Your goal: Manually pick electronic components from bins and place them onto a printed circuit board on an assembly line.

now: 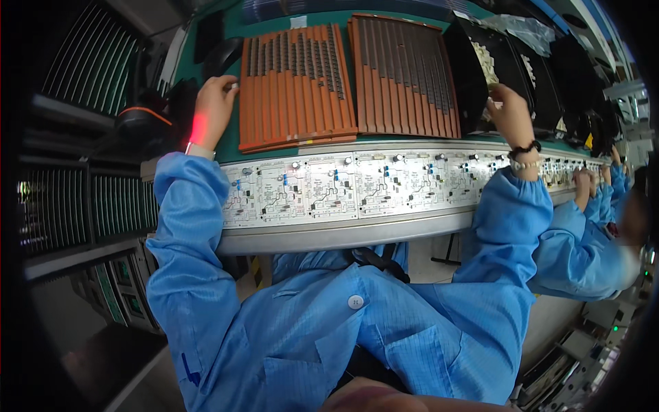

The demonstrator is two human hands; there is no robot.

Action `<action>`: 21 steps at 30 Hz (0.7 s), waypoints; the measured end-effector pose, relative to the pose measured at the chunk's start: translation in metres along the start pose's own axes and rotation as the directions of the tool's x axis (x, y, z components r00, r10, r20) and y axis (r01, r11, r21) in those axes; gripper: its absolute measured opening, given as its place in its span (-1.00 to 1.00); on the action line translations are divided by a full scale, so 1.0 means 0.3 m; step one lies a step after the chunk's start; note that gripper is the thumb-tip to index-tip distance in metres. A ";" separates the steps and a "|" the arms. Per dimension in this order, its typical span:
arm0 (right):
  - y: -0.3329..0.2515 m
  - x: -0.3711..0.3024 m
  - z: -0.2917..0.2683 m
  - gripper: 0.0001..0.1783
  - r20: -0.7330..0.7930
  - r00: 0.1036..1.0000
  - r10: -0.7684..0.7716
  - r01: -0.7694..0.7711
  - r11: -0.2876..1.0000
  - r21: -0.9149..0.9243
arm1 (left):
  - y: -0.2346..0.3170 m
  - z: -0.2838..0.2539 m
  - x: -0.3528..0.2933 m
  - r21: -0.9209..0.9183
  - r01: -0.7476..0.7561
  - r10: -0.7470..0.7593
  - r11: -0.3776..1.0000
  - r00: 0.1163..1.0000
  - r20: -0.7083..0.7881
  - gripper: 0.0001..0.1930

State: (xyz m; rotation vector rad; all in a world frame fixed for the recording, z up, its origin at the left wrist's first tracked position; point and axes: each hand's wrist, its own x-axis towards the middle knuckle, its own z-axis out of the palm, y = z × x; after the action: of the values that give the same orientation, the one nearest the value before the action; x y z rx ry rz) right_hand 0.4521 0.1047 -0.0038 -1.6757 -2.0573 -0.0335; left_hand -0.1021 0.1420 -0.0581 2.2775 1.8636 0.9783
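My left hand (215, 108) is raised at the left edge of an orange grooved tray (295, 113). Its fingers are pinched together, with a tiny pale spot at their tips that I cannot make out. Over the near side of a black bin (469, 89) holding small whitish parts (484, 63), my right hand (511, 115) has its fingers curled together. Whatever they hold is too small to tell. Below both hands runs a row of white circuit boards (329, 187) fitted with blue, black and silver components.
A second grooved tray (405, 96) lies beside the first; dark small components sit in the grooves of both. Further black bins (542, 82) stand at the right. A metal rail (343, 237) edges the bench in front of me. A co-worker's blue sleeve (583, 240) is close on my right.
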 end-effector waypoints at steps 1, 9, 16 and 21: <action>0.029 -0.007 0.035 -0.71 0.019 0.996 -0.092 0.092 0.995 -0.042 | -0.003 -0.004 0.001 -0.005 -0.008 0.008 1.000 1.000 0.008 -0.79; -0.009 0.007 0.050 -0.67 0.063 0.997 0.035 -0.035 0.999 -0.003 | 0.077 -0.087 -0.050 -0.191 0.130 -0.135 0.973 0.991 -0.017 -0.84; -0.011 -0.008 0.050 -0.69 0.084 0.994 0.064 -0.063 0.998 -0.015 | 0.320 -0.240 -0.181 -0.307 -0.021 0.045 0.951 0.996 0.073 -0.89; -0.061 0.012 -0.017 -0.74 0.199 0.945 0.259 -0.254 0.966 -0.053 | 0.418 -0.210 -0.297 -0.343 -0.023 0.125 0.939 0.953 0.276 -0.88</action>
State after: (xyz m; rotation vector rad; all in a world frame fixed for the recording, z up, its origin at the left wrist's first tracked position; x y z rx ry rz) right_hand 0.4364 0.1019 0.0070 -2.0251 -1.9685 0.2074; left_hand -0.0309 0.0055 0.0046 2.1571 1.3815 0.8324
